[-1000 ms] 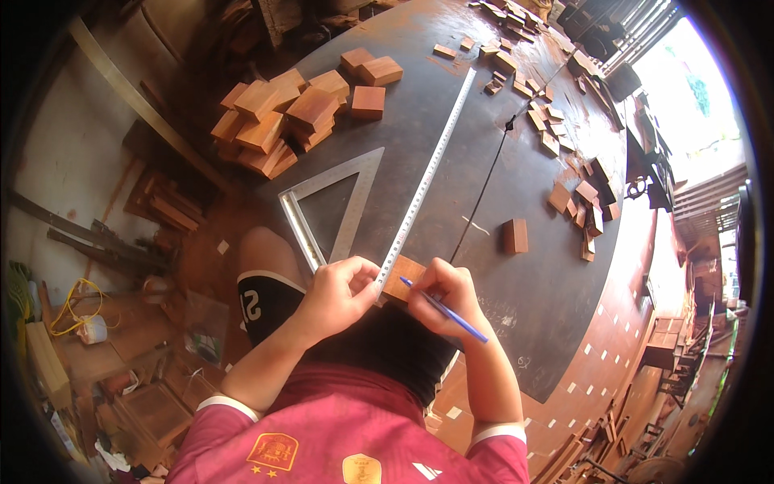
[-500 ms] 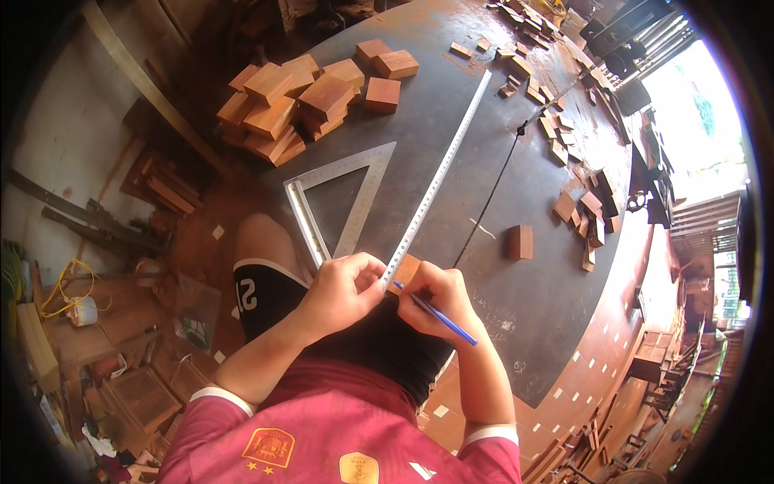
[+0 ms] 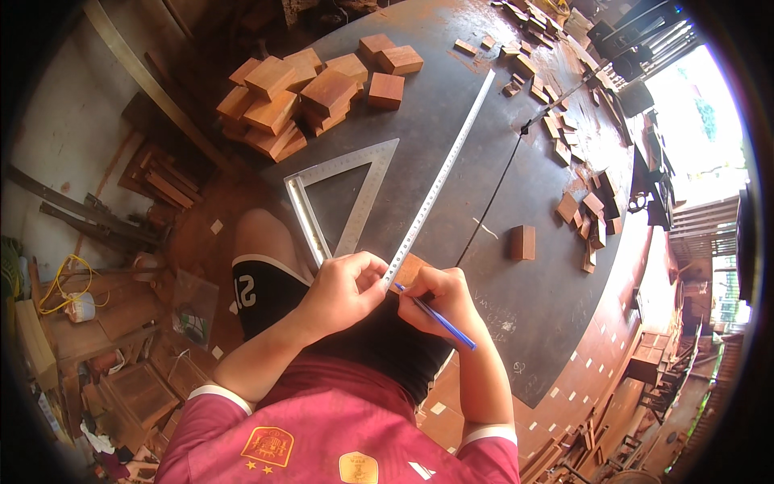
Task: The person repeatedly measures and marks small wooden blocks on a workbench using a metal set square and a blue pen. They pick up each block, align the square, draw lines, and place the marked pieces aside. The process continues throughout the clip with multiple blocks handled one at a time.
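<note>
My left hand (image 3: 345,292) pinches the near end of a long, thin metal ruler (image 3: 442,174), which runs away from me over the dark table. Beneath that end is a reddish-brown wooden block (image 3: 409,271), partly covered by my hands. In my right hand (image 3: 442,300) is a blue pen (image 3: 453,328), its tip close to the ruler's edge at the block. Whether the tip touches the wood cannot be made out. Just beyond my left hand, a silver triangular set square (image 3: 368,197) lies flat on the table.
Stacked wooden blocks (image 3: 272,111) stand at the table's far left. A single block (image 3: 522,242) sits right of the ruler. Several offcuts (image 3: 598,206) lie along the right side. A dark cord (image 3: 492,208) crosses the dark tabletop (image 3: 556,315).
The whole view has shifted very slightly. The pen's rear end has dipped a little toward me; both hands keep their grips, and the ruler stays over the block.
</note>
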Available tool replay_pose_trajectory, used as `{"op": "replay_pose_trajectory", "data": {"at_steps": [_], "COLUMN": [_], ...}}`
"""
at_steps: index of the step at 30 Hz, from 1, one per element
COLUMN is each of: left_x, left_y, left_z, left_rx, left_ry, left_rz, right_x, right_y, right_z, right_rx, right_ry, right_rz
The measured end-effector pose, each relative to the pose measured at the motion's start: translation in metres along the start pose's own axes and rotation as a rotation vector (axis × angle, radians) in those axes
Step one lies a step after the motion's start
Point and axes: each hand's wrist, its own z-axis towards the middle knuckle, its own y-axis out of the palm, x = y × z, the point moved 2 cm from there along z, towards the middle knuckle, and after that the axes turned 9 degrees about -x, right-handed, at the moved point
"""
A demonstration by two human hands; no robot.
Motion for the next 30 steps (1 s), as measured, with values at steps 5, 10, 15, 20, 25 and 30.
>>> {"op": "replay_pose_trajectory", "data": {"at_steps": [5, 10, 15, 20, 25, 30], "left_x": [-0.0012, -0.0005, -0.0012, 0.0013, -0.0009, -0.0038], "left_y": [0.0007, 0.0003, 0.0014, 0.0024, 0.0022, 0.0022], "left_z": [0.0, 0.0, 0.0002, 0.0005, 0.0006, 0.0011], "left_rx": [0.003, 0.006, 0.01, 0.015, 0.019, 0.035], "left_ry": [0.008, 0.01, 0.008, 0.011, 0.012, 0.033], "left_rz": [-0.005, -0.01, -0.019, -0.022, -0.007, 0.019], "right_x": [0.0009, 0.0018, 0.0003, 0.0005, 0.0006, -0.0005], "right_y": [-0.0007, -0.0007, -0.0007, -0.0011, -0.0012, -0.0013], "right_z": [0.0, -0.0006, -0.0001, -0.0004, -0.0002, 0.0005], "right_rx": [-0.013, -0.018, -0.01, -0.007, -0.011, -0.014], "right_ry": [0.002, 0.004, 0.003, 0.001, 0.001, 0.014], "right_rz": [-0.006, -0.006, -0.004, -0.01, -0.009, -0.01]}}
